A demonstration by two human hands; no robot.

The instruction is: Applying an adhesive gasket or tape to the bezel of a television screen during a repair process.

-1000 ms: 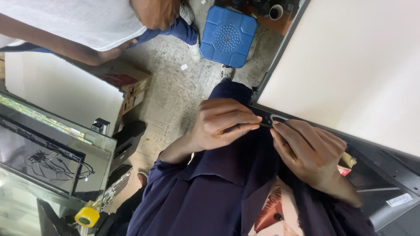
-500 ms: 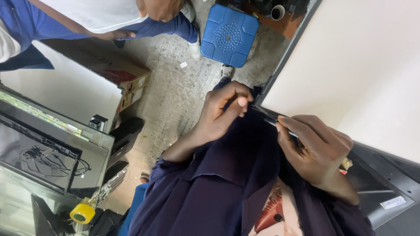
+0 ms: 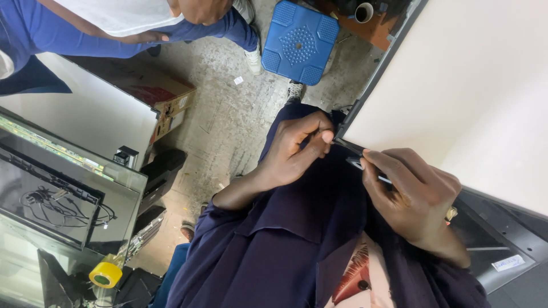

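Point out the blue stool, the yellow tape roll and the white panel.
Blue stool [image 3: 301,41]: head view, middle of its seat.
Yellow tape roll [image 3: 105,275]: head view, its round face.
White panel [image 3: 474,97]: head view, bare white surface.

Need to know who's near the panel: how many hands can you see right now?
3. The left hand pinches the white panel at its dark corner; the right hand holds a thin tool at that edge; a co-worker's hand shows at top. Others may be hidden.

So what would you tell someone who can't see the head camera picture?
Two hands work at the corner of a big white panel in a dark frame: the left hand pinches the corner, the right hand holds a thin dark tool. Behind them lie a concrete floor and a blue plastic stool.
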